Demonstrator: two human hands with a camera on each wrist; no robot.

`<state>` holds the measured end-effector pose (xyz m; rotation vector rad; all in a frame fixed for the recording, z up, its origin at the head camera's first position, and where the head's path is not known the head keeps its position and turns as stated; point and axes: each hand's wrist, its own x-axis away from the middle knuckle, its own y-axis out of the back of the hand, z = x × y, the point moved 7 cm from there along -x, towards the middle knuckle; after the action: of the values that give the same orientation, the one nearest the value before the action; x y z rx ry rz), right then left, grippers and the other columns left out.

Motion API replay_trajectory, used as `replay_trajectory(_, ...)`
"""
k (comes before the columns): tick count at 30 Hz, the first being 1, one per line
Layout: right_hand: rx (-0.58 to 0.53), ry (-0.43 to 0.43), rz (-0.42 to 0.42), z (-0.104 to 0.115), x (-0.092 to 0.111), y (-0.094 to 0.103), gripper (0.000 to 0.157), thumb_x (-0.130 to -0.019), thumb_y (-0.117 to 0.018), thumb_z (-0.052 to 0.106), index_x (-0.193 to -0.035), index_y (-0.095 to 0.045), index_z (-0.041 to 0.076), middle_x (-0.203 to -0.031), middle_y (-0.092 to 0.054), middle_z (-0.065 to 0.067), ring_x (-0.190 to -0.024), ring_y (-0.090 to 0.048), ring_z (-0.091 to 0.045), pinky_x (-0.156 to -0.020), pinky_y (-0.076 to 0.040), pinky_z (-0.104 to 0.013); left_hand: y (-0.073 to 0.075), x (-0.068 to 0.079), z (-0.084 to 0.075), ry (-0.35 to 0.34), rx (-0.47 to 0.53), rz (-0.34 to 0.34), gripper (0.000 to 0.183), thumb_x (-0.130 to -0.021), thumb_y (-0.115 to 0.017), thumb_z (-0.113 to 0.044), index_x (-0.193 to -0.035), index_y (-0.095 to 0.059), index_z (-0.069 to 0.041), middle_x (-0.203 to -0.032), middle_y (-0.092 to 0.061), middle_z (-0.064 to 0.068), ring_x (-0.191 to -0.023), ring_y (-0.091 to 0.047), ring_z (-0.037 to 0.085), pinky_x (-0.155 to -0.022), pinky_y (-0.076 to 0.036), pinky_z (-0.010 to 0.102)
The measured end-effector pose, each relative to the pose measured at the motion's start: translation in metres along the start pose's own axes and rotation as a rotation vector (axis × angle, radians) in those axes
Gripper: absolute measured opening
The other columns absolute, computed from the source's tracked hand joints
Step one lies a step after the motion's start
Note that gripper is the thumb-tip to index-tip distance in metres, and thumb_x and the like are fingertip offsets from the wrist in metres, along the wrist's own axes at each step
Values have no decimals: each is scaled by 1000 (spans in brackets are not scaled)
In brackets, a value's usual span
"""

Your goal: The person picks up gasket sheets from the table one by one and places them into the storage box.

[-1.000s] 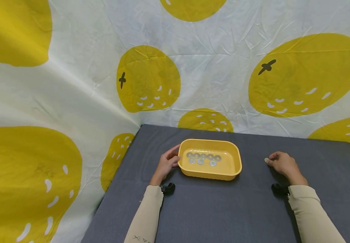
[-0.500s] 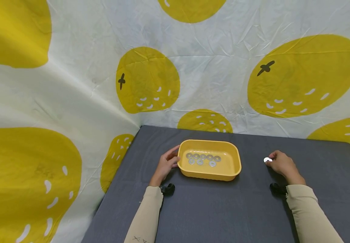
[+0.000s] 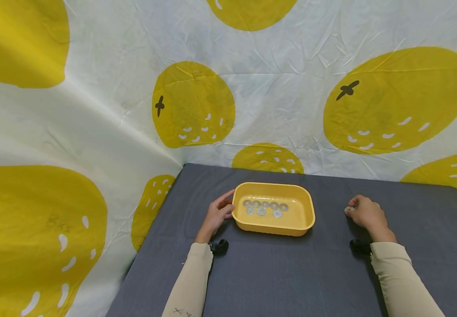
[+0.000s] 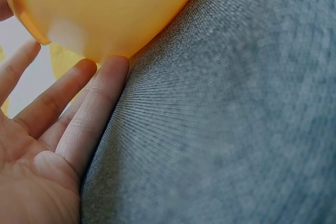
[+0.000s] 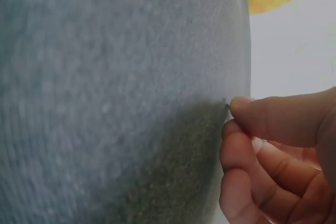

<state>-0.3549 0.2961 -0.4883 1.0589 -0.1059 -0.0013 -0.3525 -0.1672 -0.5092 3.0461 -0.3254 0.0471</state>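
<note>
A yellow plastic tray (image 3: 273, 229) rests on the dark grey cloth, holding several flat metal washers (image 3: 265, 204) in two rough rows. At its left end my left hand (image 3: 215, 215) grips it, thumb at the rim. In the left wrist view, the straight fingers (image 4: 86, 119) touch the outer wall (image 4: 121, 14). To the right of the tray, my right hand (image 3: 368, 215) pinches another metal washer (image 3: 348, 209) between thumb and fingertips, close over the cloth. The right wrist view shows the pinch (image 5: 231, 111), with the washer mostly hidden and the other fingers curled.
Grey cloth (image 3: 291, 273) covers the table, including between the tray and my right hand. Behind and to the left hangs a white curtain (image 3: 276, 105) with yellow fruit prints. Each wrist wears a black camera strap (image 3: 219, 247).
My right hand has shifted slightly leftward, and the pinched washer has tilted, flashing bright half a second ago. The left hand and tray have stayed in place.
</note>
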Motion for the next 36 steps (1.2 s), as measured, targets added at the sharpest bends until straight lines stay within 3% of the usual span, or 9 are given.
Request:
replay_trajectory(6,-6,49,-56,12,3,0,31,-91,-67,18,-112,-67,-6,-100,-70,-26,-87,-63,-44,-67,-48,-52,1,-5,15,-8,-7,-38,57,-101,-61,-15,-154,-48,-26,-142,-60,21,-126,-61,40,-89,-62,35)
replay_trajectory(16,-76,158,-78,45,5,-1,29,-95,-64,14,-117,-67,-4,-82,-74,-10,-64,-61,-16,-57,-43,-31,3,-5,17,-38,-31,-80,52,-98,-65,-19,-147,-56,-36,-134,-66,14,-117,-67,31,-87,-62,37)
replay_trajectory(22,-107,213,-129,68,9,2,26,-94,-65,10,-118,-68,-1,-82,-73,-9,-64,-60,-14,-57,-44,-29,4,-6,19,-36,-31,-89,53,-97,-66,-19,-147,-56,-35,-132,-67,13,-115,-68,28,-86,-63,36)
replay_trajectory(36,-173,346,-149,116,20,-1,28,-98,-66,7,-125,-70,6,-94,-72,-14,-67,-59,-18,-53,-46,-28,3,-6,19,-18,-27,-64,56,-100,-63,-19,-153,-50,-29,-140,-62,20,-125,-62,38,-87,-62,33)
